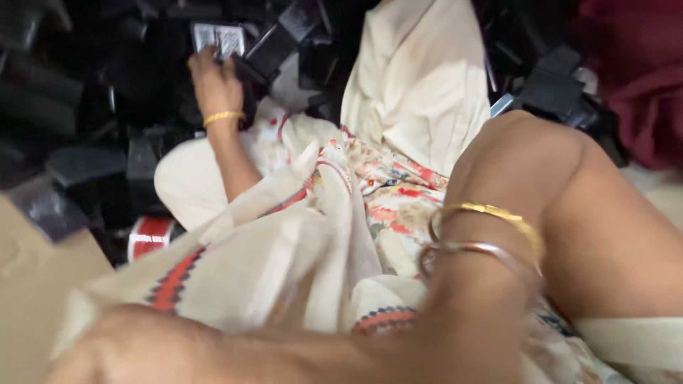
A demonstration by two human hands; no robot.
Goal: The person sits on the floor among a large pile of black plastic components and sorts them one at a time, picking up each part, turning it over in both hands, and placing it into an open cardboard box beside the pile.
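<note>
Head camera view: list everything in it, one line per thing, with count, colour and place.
black plastic parts: a heap, too many to count, black, across the top and left.
small packet: one, grey and white, top centre-left, at the left hand's fingertips.
tape roll: one, red and white, lower left beside the heap.
cardboard: one piece, brown, bottom left.
dark red cloth: one, maroon, top right.
garment: cream with red floral print and a red-blue border, centre.
bangles: two, one gold and one silvery, on the near arm at right; one more gold on the left wrist.
left hand: reaching into the heap.
right hand: not visible; only a blurred forearm shows.
</note>
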